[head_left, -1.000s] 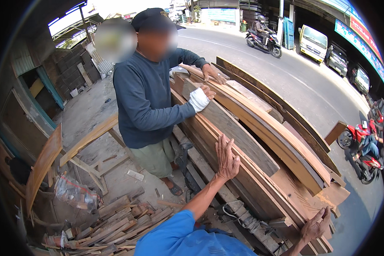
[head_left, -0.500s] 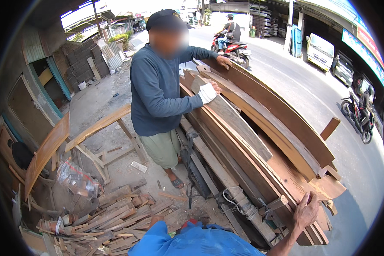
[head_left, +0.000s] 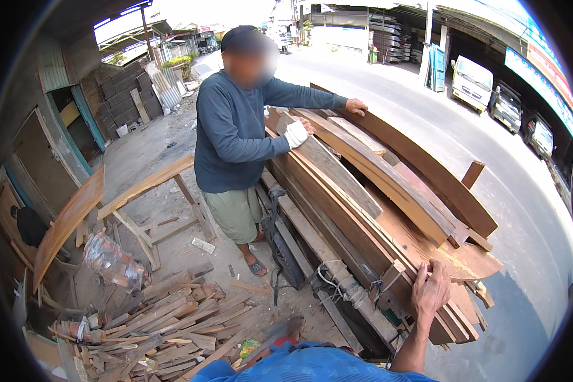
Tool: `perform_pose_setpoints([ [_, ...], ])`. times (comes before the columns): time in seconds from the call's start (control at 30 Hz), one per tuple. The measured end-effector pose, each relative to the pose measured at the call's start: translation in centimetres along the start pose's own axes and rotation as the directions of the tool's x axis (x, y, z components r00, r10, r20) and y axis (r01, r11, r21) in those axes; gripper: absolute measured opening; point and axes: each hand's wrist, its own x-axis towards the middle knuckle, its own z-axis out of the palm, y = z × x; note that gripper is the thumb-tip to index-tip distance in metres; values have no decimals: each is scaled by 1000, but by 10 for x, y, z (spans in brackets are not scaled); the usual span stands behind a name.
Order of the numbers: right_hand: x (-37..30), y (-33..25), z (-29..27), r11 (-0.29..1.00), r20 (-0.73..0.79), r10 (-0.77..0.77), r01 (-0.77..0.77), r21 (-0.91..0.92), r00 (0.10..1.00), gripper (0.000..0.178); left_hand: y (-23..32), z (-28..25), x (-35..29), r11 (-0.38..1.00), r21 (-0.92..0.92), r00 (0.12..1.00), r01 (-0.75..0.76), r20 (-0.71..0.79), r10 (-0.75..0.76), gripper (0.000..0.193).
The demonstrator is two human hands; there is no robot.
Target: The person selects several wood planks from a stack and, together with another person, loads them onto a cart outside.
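My right hand [head_left: 431,290] rests on the near end of a stack of long wooden boards [head_left: 356,204], fingers apart and slightly bent over the edges. My left hand is not in view. The stack lies on a cart with a black wheel [head_left: 286,254]; rope [head_left: 347,286] is wound round its side beam. Several curved brown boards [head_left: 420,159] lie along the street side of the load. Across from me, a person in a dark blue top [head_left: 235,121] lays one white-wrapped hand [head_left: 297,134] on a grey plank and the other hand [head_left: 356,107] on the outermost curved board.
A heap of wood offcuts [head_left: 172,331] covers the ground at the lower left. Behind it are a clear plastic bag [head_left: 113,261], a curved wooden panel [head_left: 70,223] and a wooden trestle [head_left: 165,223]. On the right runs a street with a parked white truck [head_left: 471,83].
The outer curved boards have spread apart, and the person's far hand has reached farther out along the outermost one. My right hand stays at the boards' near end. Motorbikes have left the view.
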Motion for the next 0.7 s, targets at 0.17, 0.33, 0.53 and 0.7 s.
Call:
perform_pose_setpoints([
  [0.17,4,12,0,999,32,-40,41,-12,999,30,-6,56,-25,956,289,988,-46,153,1,55],
  [0.33,-2,12,-3,996,48,-91,91,-3,995,29,-31,38,-28,918,-394,946,31,-285,-154,78],
  [0.53,1,17,0,987,-13,-157,156,-38,988,31,-148,-28,-22,973,-170,822,159,-523,-226,25],
  [0.7,3,18,3,989,-21,-118,116,-87,993,31,-146,3,-76,993,-62,993,99,-61,-103,29],
])
